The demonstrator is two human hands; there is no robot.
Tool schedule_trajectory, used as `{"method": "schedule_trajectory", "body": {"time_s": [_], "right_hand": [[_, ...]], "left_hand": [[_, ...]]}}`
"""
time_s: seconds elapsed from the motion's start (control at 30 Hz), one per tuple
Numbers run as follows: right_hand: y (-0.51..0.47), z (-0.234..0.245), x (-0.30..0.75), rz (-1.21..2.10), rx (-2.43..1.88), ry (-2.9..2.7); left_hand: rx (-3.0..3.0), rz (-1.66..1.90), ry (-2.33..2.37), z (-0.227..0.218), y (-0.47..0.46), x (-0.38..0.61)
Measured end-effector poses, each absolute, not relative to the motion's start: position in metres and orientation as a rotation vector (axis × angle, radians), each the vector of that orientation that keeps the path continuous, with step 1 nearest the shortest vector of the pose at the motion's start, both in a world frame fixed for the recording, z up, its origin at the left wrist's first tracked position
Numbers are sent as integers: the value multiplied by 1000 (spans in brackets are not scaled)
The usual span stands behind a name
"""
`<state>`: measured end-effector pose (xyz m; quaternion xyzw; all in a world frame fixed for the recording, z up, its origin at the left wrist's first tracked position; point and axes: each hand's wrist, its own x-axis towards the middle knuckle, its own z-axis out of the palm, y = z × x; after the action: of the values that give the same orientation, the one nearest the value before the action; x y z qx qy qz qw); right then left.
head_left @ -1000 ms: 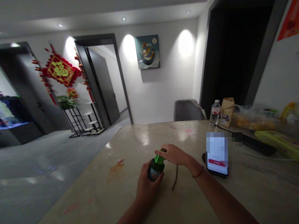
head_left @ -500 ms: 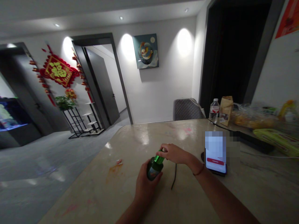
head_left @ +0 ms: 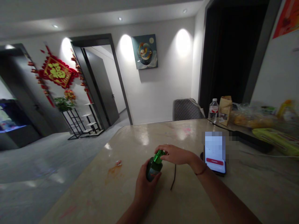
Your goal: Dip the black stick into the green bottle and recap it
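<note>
A small dark green bottle point(head_left: 153, 168) with a shiny green cap point(head_left: 158, 155) stands tilted on the beige marble table point(head_left: 130, 146). My left hand point(head_left: 145, 185) is wrapped round the bottle's body from below. My right hand point(head_left: 176, 154) comes in from the right, its fingers pinched on the cap. A thin black cord point(head_left: 173, 177) lies on the table just right of the bottle, under my right wrist.
A lit phone point(head_left: 215, 157) stands propped to the right. At the far right lie a water bottle point(head_left: 213, 111), a paper bag point(head_left: 225, 106), plastic bags and a yellow-green pack point(head_left: 273, 137). An orange stain point(head_left: 113, 169) marks the table. A grey chair point(head_left: 185, 109) stands behind.
My hands have stayed on the bottle and cap. The bottle now leans a little more, and the whole view has shifted slightly.
</note>
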<state>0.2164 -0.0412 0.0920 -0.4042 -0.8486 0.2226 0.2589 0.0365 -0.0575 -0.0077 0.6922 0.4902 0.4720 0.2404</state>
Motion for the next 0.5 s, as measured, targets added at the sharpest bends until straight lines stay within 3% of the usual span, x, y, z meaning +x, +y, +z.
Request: {"method": "schedule_trajectory", "body": {"time_s": [0.17, 0.3, 0.5], "right_hand": [[-44, 100, 207, 519, -1059, -2088], [-43, 96, 196, 415, -1268, -1894], [-42, 88, 194, 451, -1390, -1995]], "left_hand": [[1820, 1304, 1349, -5, -58, 37], [1768, 1301, 1390, -3, -58, 36], [1767, 1322, 1346, -2, -59, 37]]}}
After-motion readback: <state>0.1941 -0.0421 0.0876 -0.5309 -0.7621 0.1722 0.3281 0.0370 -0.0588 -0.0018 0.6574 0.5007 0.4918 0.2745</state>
